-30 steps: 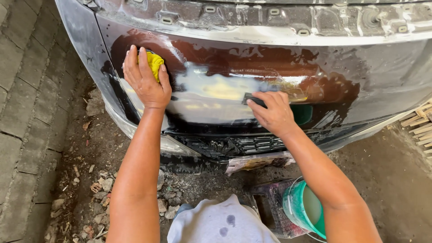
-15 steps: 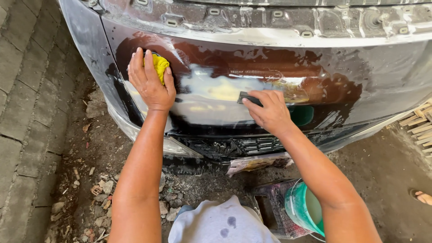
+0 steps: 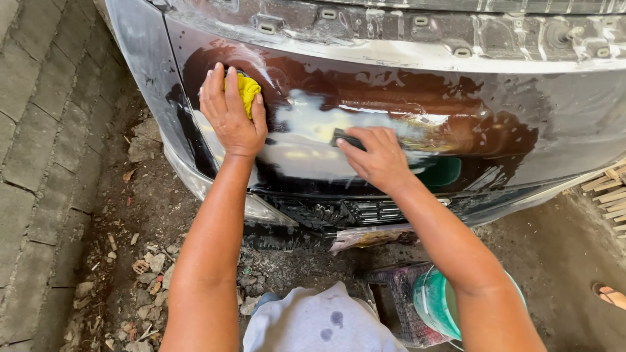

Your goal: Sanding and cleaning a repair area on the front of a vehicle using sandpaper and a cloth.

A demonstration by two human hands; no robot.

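Observation:
A wet, dark car bumper [image 3: 521, 117] fills the top of the head view, with a pale sanded patch [image 3: 306, 137] in its middle. My left hand [image 3: 229, 114] presses a yellow cloth [image 3: 246, 91] flat against the bumper's left side. My right hand [image 3: 373, 158] holds a small dark sanding block [image 3: 344, 138] against the pale patch. Both forearms reach up from the bottom of the frame.
A green bucket [image 3: 435, 305] stands by a dark crate [image 3: 398, 300] on the dirt below the bumper. Brick paving [image 3: 39, 163] runs along the left. Rubble [image 3: 147, 267] lies near my knee [image 3: 319, 322]. Wooden slats [image 3: 610, 195] lie at right; another person's foot [image 3: 610, 296] shows.
My left hand with the yellow cloth has slid slightly down and right on the bumper. My right hand has shifted a little left with the block.

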